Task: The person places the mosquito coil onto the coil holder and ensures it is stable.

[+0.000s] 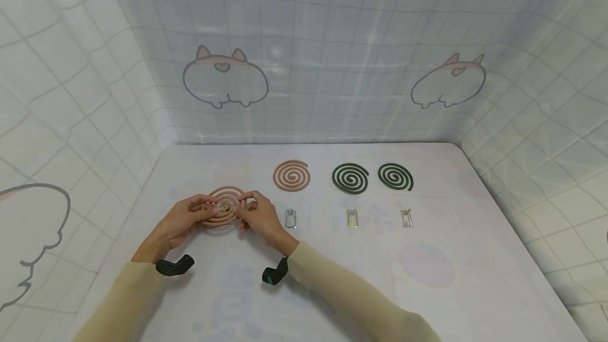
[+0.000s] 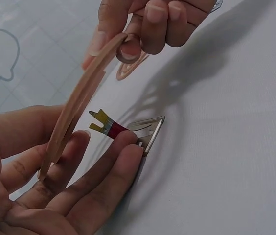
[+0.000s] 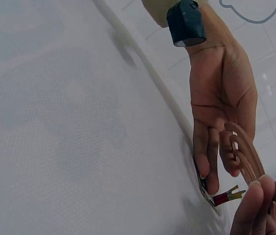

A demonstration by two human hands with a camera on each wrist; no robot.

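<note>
A brown mosquito coil (image 1: 227, 190) is held between both hands at the left of the table, tilted above a small metal coil stand (image 2: 157, 132). My left hand (image 1: 182, 219) pinches the coil's near-left rim with thumb and fingers, while its other fingers touch the stand on the table. In the left wrist view the stand's raised forked prong (image 2: 103, 122) looks red and yellow, apart from the coil. My right hand (image 1: 263, 220) pinches the coil's right side between thumb and finger, its other fingers curled. The hands hide part of the stand in the head view.
Farther back lie another brown coil (image 1: 292, 176) and two green coils (image 1: 350, 178), (image 1: 396, 176) in a row. Before them stand three small metal stands, one silver (image 1: 291, 218), one gold (image 1: 352, 218) and one silver (image 1: 407, 218). A tiled-pattern curtain (image 1: 323, 67) encloses the table.
</note>
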